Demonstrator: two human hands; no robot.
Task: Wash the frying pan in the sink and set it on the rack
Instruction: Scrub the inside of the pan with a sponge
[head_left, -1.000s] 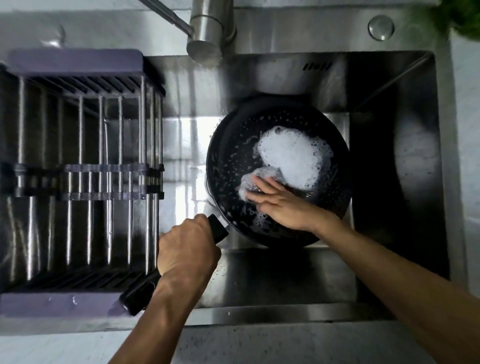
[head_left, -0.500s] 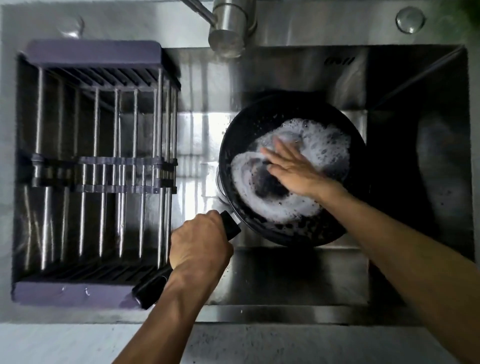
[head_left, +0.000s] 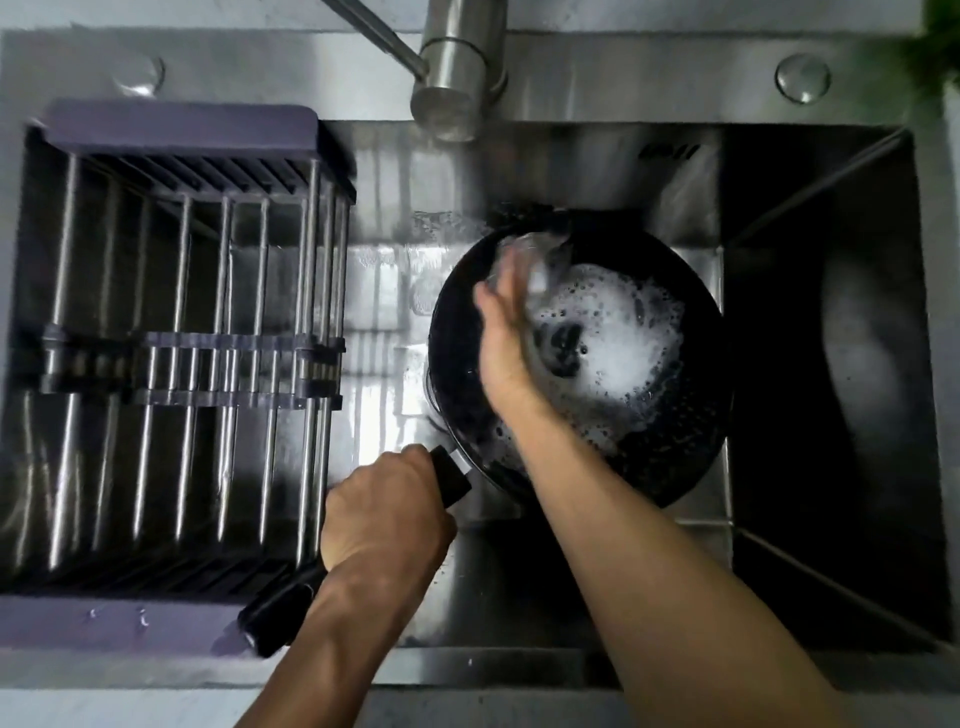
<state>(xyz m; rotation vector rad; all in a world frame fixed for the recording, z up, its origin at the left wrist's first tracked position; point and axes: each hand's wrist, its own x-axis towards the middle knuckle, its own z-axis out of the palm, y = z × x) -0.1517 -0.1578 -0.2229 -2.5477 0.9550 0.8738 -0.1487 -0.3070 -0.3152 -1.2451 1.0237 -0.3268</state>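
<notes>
A black frying pan (head_left: 670, 457) sits in the steel sink (head_left: 810, 364), its inside covered with white foam (head_left: 618, 332). My left hand (head_left: 384, 514) is closed around the pan's black handle (head_left: 275, 618), which points toward the lower left. My right hand (head_left: 506, 338) is inside the pan at its far left rim, blurred, pressing a pale scrubbing pad (head_left: 535, 260) against the pan's wall. The rack (head_left: 176, 124) with purple ends and steel bars spans the left part of the sink and holds nothing.
The steel tap (head_left: 452, 88) hangs over the sink's back edge, just above the pan; no water stream shows. A round cap (head_left: 802, 78) sits on the back ledge at right. A pale counter runs along the front edge.
My right hand has swept with the pad from the pan's near left, across the middle, up to the far left rim. The foam has spread. My left hand keeps the handle.
</notes>
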